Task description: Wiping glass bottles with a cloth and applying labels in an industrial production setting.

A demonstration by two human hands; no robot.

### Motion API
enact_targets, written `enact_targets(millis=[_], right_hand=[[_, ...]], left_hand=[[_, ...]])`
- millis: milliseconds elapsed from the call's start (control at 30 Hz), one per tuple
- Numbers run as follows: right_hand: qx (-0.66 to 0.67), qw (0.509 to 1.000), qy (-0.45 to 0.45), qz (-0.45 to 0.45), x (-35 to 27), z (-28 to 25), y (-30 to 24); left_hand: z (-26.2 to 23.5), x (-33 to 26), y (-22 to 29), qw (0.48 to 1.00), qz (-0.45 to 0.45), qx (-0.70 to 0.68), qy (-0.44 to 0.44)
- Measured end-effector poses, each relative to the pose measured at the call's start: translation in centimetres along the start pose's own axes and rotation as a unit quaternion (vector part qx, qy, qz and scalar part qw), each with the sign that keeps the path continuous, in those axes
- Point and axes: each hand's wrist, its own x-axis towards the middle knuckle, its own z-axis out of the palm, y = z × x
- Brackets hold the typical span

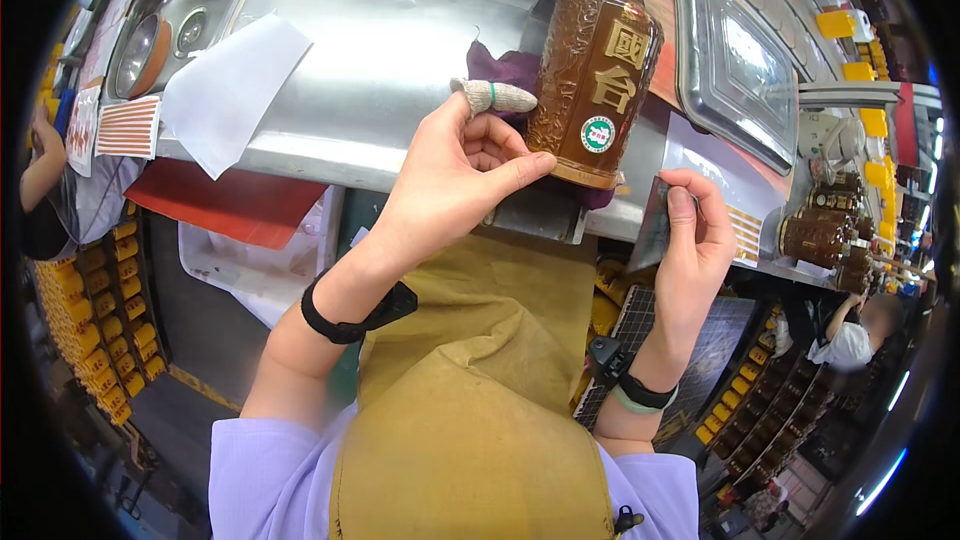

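A glossy brown faceted bottle [590, 90] with raised gold characters and a small round green-and-white sticker lies tilted at the bench's near edge. Its lower end points toward me, and a purple cloth [505, 70] is bunched beside and under it. My left hand [465, 155] grips the bottle's lower left side with thumb and index finger. A knitted cloth finger cover [495, 96] with a green band sits on that index finger; the other fingers are curled. To the right of the bottle, my right hand [697, 225] pinches a thin, dark, see-through flat piece [653, 228].
A clear plastic lid or tray [735, 65] lies on the right. White paper [235, 95] overhangs the bench edge at left, near a sink [190, 10]. Below are a red sheet [225, 202] and a white bin [255, 255]. More brown bottles [812, 238] stand at right; other people are nearby.
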Motion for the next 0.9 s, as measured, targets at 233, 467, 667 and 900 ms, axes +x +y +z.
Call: enact_targets(millis=[233,467,667,900], right_hand=[[-0.070,0.994,-0.083,0.027,0.2,2.7,-0.5],[-0.029,0.994,-0.090,0.055,0.2,3.1,0.1],[-0.044,0.995,-0.075,0.054,0.1,3.5,-0.1],[-0.027,0.994,-0.078,0.068,0.0,3.6,-0.2]], left_hand=[[-1.0,0.1,0.0,0.999,-0.032,-0.043,-0.005],[-2.1,0.4,-0.4,0.996,-0.035,-0.075,-0.033],[-2.5,0.6,-0.5,0.995,-0.046,-0.080,-0.047],[-2.6,0.8,-0.7,0.996,-0.051,-0.067,-0.042]])
